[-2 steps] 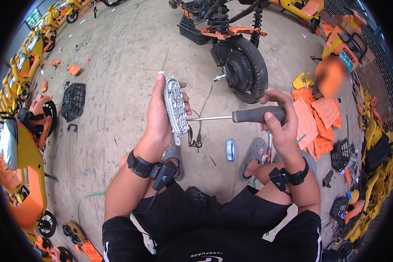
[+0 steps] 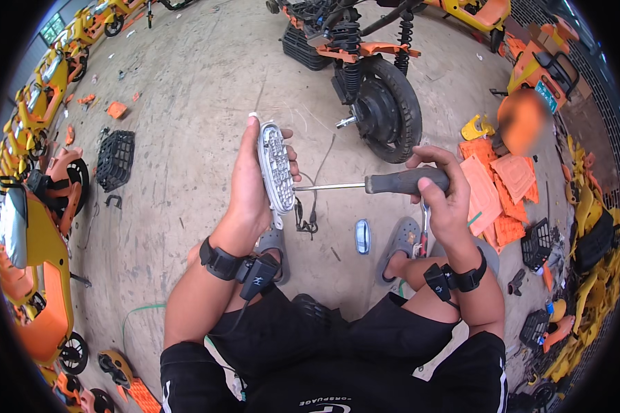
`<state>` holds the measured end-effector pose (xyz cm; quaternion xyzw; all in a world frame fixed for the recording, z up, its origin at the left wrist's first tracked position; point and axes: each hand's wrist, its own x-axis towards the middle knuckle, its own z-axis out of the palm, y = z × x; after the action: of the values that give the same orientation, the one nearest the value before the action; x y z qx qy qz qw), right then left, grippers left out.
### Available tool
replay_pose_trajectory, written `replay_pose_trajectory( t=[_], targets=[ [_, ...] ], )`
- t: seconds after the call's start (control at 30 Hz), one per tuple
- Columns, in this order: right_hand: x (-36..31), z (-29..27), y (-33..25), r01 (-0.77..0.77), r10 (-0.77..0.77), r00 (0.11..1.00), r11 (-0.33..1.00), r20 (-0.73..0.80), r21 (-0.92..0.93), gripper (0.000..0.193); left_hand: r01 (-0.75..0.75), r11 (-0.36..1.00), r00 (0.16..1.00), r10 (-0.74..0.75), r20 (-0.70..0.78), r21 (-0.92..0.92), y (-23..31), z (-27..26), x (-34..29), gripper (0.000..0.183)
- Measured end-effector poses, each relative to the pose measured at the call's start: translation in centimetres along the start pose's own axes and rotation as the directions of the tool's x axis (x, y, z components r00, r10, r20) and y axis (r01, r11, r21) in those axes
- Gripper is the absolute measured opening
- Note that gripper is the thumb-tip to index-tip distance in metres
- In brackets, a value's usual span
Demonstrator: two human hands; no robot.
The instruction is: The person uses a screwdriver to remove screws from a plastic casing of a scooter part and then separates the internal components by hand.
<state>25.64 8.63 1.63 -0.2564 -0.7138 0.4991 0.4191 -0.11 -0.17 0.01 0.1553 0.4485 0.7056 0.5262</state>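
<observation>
Setting a screwdriver [image 2: 399, 182] to the edge of a lamp [image 2: 275, 168]

Clasping the lamp, raised above the floor [image 2: 186, 103], in the left hand [image 2: 248, 177], with the thumb along its left side and fingertips [image 2: 293, 155] curled round its right edge. Clamping the screwdriver handle in the right hand [image 2: 451, 203], to the right of the lamp, with the shaft pointing level toward its lower right edge. Cannot tell from this angle whether biting into the rim or only just meeting it.

To do this well, seat the tip firmly before adding force. Work with small twists of the handle rather than one hard shove, so as not to crack the rim or skid off. Draw the left fingertips away from the tip, being just above it on the lamp's right edge and exposed to a slip. Note a blue piece [image 2: 362, 237] to the lamp's lower right, a cable [image 2: 308, 224] just below right, and a wheel [image 2: 393, 113] beyond to the right.

Compared with the earlier frame, hardly any change: shifted a trace leftward in view, lamp and screwdriver together, with both grips the same.
</observation>
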Motion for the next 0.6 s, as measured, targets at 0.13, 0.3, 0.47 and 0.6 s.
replay_pose_trajectory(
  t=[0.13, 0.3, 0.47, 0.6],
  targets=[
    [-0.4, 0.7, -0.3, -0.159, 0.163, 0.986, 0.981, -0.031, 0.107, 0.035, 0.011, 1.000, 1.000, -0.011, -0.013, 0.020, 0.4, -0.1, -0.2, 0.058],
    [0.2, 0.1, 0.2, 0.237, -0.252, 0.967, 0.937, -0.026, -0.257, 0.032, 0.021, 0.999, 1.000, -0.021, 0.011, 0.028, -0.1, 0.4, 0.1, 0.058],
    [0.1, 0.4, -1.0, 0.001, -0.006, 0.996, 0.998, -0.085, -0.057, 0.035, 0.018, 0.999, 1.000, -0.018, -0.003, 0.033, -0.1, 0.5, 0.0, 0.058],
    [0.1, 0.7, -1.1, -0.219, 0.217, 0.966, 0.976, -0.139, 0.002, 0.041, 0.015, 0.999, 1.000, -0.015, -0.005, 0.032, -0.2, 0.7, -0.1, 0.058]
  ],
)
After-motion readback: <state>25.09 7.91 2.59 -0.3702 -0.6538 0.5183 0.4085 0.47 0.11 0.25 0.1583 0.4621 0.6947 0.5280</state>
